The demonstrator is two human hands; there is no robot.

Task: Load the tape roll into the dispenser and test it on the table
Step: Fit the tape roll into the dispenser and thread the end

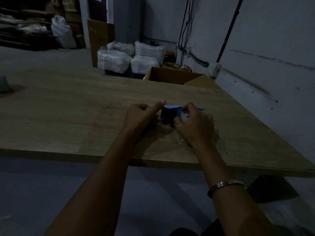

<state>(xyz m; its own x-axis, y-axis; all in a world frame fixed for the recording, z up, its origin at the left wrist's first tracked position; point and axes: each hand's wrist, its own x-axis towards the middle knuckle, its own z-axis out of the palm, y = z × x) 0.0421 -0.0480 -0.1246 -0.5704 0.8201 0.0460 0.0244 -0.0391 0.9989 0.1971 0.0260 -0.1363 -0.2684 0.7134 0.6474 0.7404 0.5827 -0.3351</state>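
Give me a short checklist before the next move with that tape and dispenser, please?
1. Dispenser resting on the table: ok.
2. Left hand steadying the dispenser: ok, it sits at its left end, though its grip is partly hidden.
3. Right hand holding the tape roll: ok, fingers curl round it.
4. Roll seated in the dispenser: cannot tell, the hand covers it.
5. Tape end threaded through: cannot tell, too dark.
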